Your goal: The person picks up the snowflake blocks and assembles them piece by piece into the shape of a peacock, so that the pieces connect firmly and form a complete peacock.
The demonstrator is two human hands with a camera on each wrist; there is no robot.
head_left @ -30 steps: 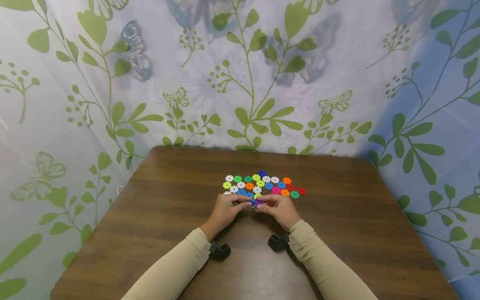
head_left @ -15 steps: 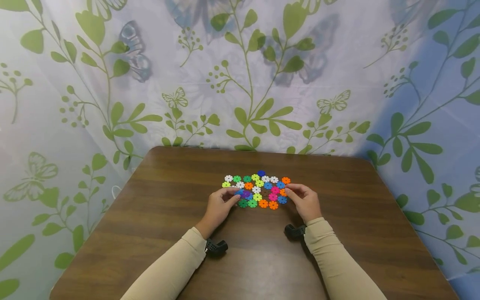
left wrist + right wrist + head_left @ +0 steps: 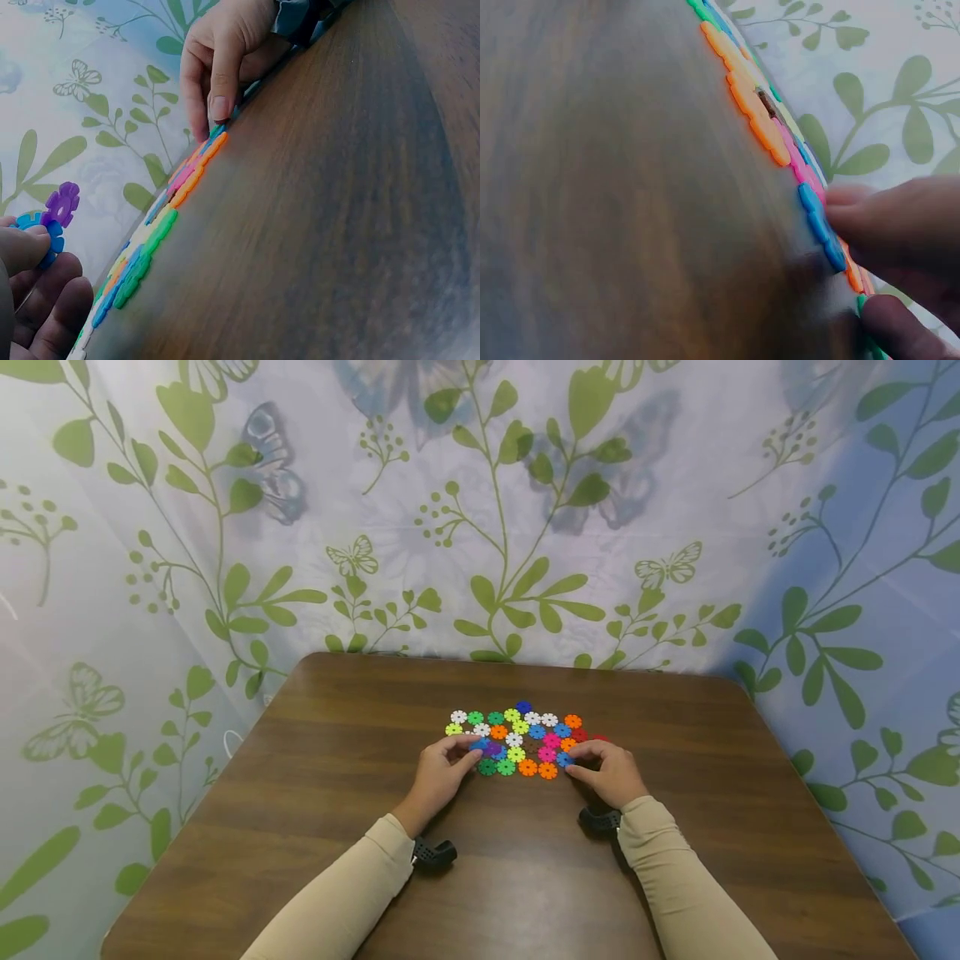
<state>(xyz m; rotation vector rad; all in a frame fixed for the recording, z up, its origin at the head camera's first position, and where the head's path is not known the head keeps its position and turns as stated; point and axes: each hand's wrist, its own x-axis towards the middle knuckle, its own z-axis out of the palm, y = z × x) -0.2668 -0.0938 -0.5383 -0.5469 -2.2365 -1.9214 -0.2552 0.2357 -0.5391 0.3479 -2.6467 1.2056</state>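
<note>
My left hand [image 3: 437, 774] pinches a blue notched plastic disc [image 3: 55, 244], raised off the table. A purple notched disc [image 3: 62, 204] is joined to its edge. My right hand [image 3: 613, 775] is low at the right side of the spread of discs. Its fingertips are apart, close around a blue disc [image 3: 821, 225]. One fingertip is beside a green disc [image 3: 862, 304], partly hidden by the hand. Whether the right fingers touch either disc I cannot tell. Two orange discs [image 3: 547, 771] lie just left of that blue one.
Several loose discs in white, green, yellow, orange, pink and red lie flat ahead, such as a dark blue disc [image 3: 523, 706] at the back. They rest on a brown wooden table [image 3: 360, 710]. A leaf-patterned cloth [image 3: 420, 568] hangs behind its far edge.
Earlier both hands met over the joined blue and purple discs. The right hand let go and moved right, then slightly nearer. The left hand moved a little left, keeping the joined discs.
</note>
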